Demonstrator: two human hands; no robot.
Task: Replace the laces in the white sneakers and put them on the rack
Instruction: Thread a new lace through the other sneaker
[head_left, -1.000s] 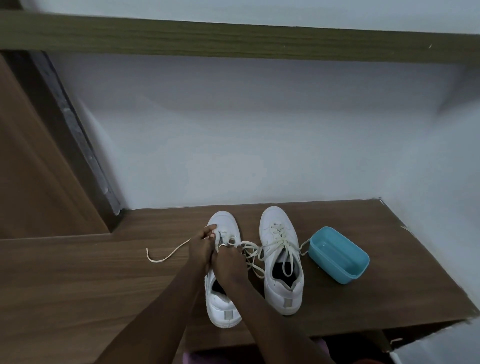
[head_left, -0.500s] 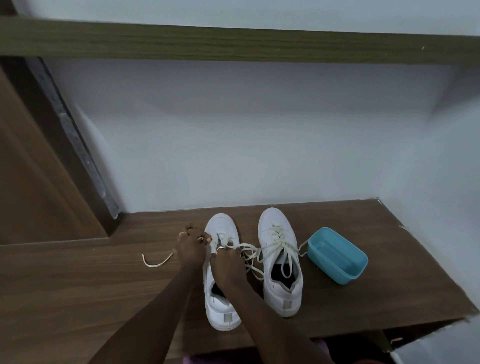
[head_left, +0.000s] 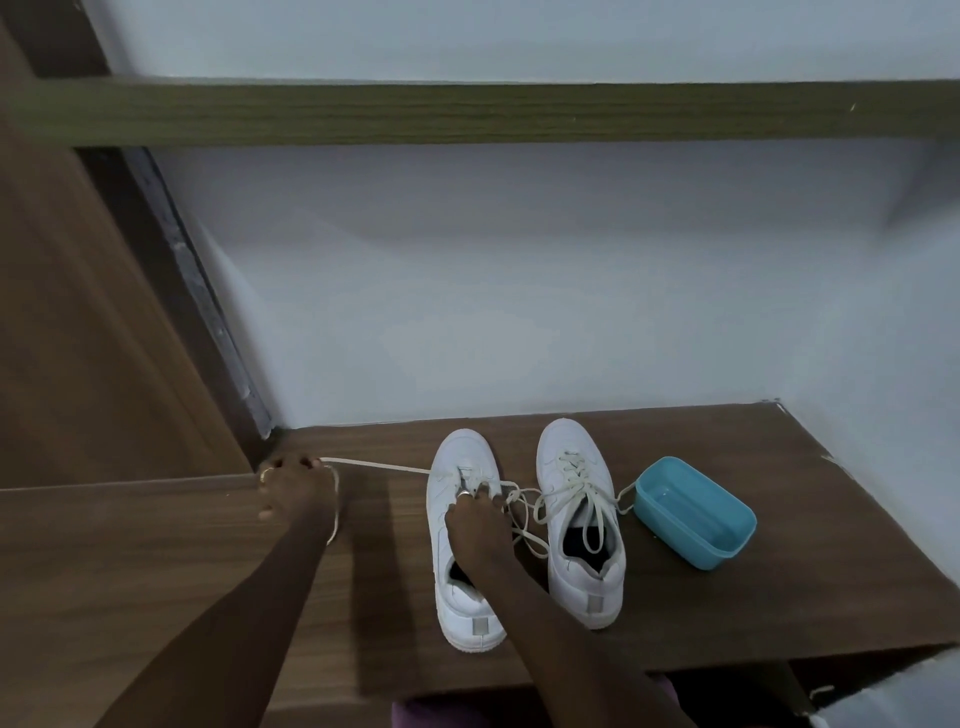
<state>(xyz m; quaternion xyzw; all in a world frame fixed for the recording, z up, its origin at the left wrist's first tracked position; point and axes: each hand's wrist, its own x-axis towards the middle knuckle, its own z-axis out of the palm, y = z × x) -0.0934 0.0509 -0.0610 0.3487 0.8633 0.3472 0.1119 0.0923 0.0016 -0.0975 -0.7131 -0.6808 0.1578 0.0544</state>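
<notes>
two sneakers are set side by side on a wooden ledge (head_left: 727, 597), toes pointed at the far wall (head_left: 519, 312).
the left sneaker (head_left: 460, 452) is placed just left of the right sneaker (head_left: 571, 447), and a tub (head_left: 696, 512) is set just right of the pair. the left hand (head_left: 296, 488) is found well left of both, with a lace (head_left: 374, 465) stretched from it to the left sneaker's front. the left sneaker's middle is gripped from above by the right hand (head_left: 475, 519). a shelf (head_left: 467, 111) is fixed across the wall, high above.

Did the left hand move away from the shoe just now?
Yes. The left hand has slid left, away from the left sneaker it was touching, drawing the lace out straight.
</notes>
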